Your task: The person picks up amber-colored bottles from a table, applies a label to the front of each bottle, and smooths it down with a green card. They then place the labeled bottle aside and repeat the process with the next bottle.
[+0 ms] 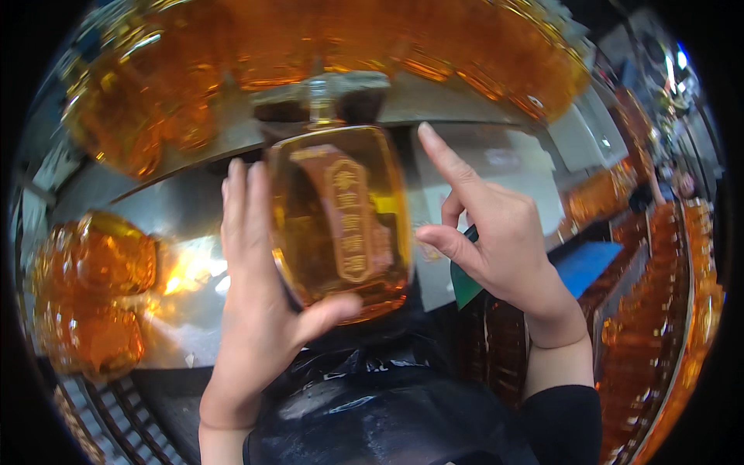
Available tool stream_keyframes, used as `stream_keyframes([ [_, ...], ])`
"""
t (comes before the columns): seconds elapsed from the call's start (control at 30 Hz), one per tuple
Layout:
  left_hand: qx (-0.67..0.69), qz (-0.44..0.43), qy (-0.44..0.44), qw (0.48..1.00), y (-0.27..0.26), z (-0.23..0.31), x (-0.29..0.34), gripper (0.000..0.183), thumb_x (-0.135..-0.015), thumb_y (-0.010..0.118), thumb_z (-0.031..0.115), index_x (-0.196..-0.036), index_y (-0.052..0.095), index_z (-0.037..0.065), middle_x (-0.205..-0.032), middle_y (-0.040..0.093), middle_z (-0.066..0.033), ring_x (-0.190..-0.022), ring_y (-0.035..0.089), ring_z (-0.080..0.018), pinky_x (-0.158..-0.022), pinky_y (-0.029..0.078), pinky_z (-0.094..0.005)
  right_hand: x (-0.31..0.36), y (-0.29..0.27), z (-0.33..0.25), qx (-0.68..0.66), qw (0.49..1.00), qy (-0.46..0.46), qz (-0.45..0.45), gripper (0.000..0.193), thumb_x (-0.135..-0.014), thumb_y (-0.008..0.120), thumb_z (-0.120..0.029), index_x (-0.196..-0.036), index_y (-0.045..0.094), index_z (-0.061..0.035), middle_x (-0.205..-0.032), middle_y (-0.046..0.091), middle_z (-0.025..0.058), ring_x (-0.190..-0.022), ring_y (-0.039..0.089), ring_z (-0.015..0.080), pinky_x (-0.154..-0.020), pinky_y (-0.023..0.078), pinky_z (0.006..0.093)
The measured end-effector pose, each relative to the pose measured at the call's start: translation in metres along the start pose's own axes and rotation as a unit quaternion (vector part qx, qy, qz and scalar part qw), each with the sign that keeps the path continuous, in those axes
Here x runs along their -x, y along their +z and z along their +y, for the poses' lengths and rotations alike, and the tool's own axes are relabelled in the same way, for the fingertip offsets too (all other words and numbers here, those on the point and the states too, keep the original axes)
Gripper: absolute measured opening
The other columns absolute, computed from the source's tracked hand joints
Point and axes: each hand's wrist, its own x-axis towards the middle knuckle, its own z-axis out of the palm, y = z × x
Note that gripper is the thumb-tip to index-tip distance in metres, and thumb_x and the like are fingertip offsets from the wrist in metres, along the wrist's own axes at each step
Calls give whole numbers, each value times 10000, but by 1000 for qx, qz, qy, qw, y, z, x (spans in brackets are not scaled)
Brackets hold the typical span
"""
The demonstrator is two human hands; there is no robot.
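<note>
A flat-shouldered clear glass bottle [370, 225] of amber liquid lies in front of me, its neck pointing away, with a gold-edged label on its front. A dark block [360, 101] is around its neck. My left hand [260, 271] rests along the bottle's left side, fingers stretched out, thumb across its lower edge. Just off its right side is my right hand [496, 225], index finger extended and thumb apart; the other fingers are curled and partly hidden. Below its palm shows a green pointed piece [465, 279]; whether the hand touches it I cannot tell.
A row of amber bottles [310, 39] spans the far side. More bottles [97, 287] stand at left on the metal table [190, 310]. Pale sheets [496, 167] lie at right, near a blue flat piece [585, 267]. Crates of amber bottles [647, 341] fill the right side.
</note>
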Motion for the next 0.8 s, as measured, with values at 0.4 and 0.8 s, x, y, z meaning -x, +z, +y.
stream_keyframes([
  [0.4, 61, 4, 27, 998, 21, -19, 24, 1212, -608, 901, 128, -1550, 145, 23, -1616, 117, -196, -1479, 201, -350, -1181, 256, -447, 60, 50, -3, -247, 963, 95, -48, 512, -915, 674, -213, -1357, 535, 5, -758, 664, 115, -575, 622, 208, -571, 494, 308],
  [0.8, -187, 22, 43, 981, 0, 13, -29, 871, -687, 769, 157, -1485, 421, 134, -1597, 163, -223, -1467, 194, -416, -1168, 238, -478, -16, 30, -8, 54, 993, -92, 46, 824, -748, 699, -528, -1491, 419, -308, -766, 461, 50, -634, 497, 214, -562, 457, 333],
])
